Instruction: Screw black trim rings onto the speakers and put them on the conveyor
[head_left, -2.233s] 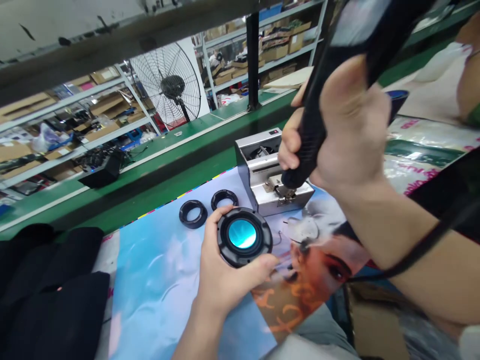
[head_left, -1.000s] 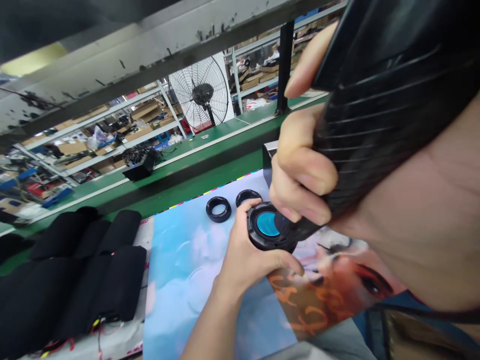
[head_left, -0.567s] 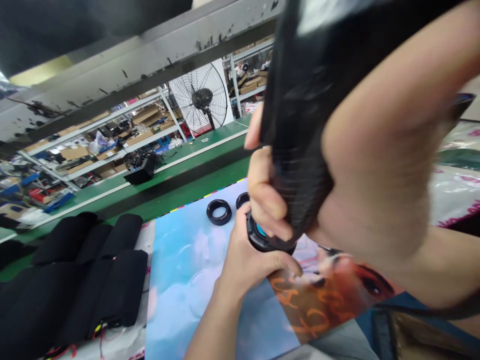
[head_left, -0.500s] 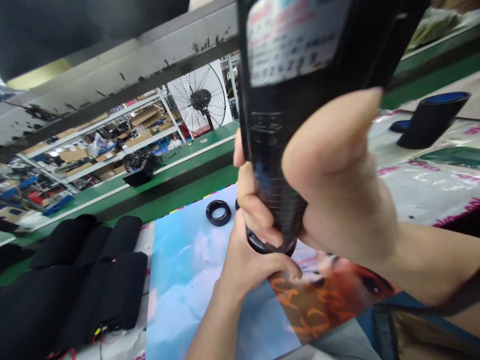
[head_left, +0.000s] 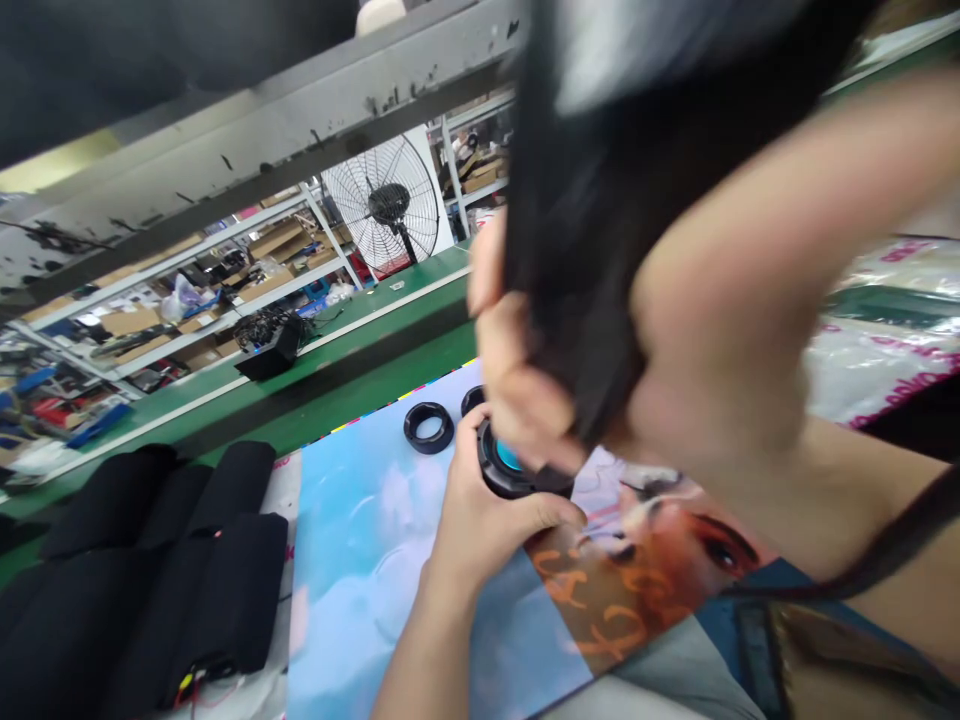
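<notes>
My right hand (head_left: 720,330) is closed around a large black tool (head_left: 592,230), which fills the upper middle of the view. It is badly blurred; a pale label shows near its top, and its exact kind cannot be made out. Below it, my left hand (head_left: 480,520) curls its thumb and fingers round a black ring-shaped part (head_left: 504,480) with turquoise inside, holding it on the printed mat (head_left: 360,560). The tool's lower end is hidden behind my right fingers. Just beyond my left hand lies a loose black ring (head_left: 429,428), with another ring (head_left: 472,400) partly covered beside it.
Several black fabric-covered cylinders (head_left: 232,580) are lined up at the left, with thin wires at the front. Behind the mat runs a green conveyor (head_left: 360,350) carrying a black box (head_left: 270,345). A metal beam (head_left: 247,130) crosses overhead; a fan (head_left: 386,200) stands beyond.
My right hand and the tool have moved up and to the right, uncovering the turquoise middle of the ring part. My left hand keeps its hold. The whole view has shifted slightly.
</notes>
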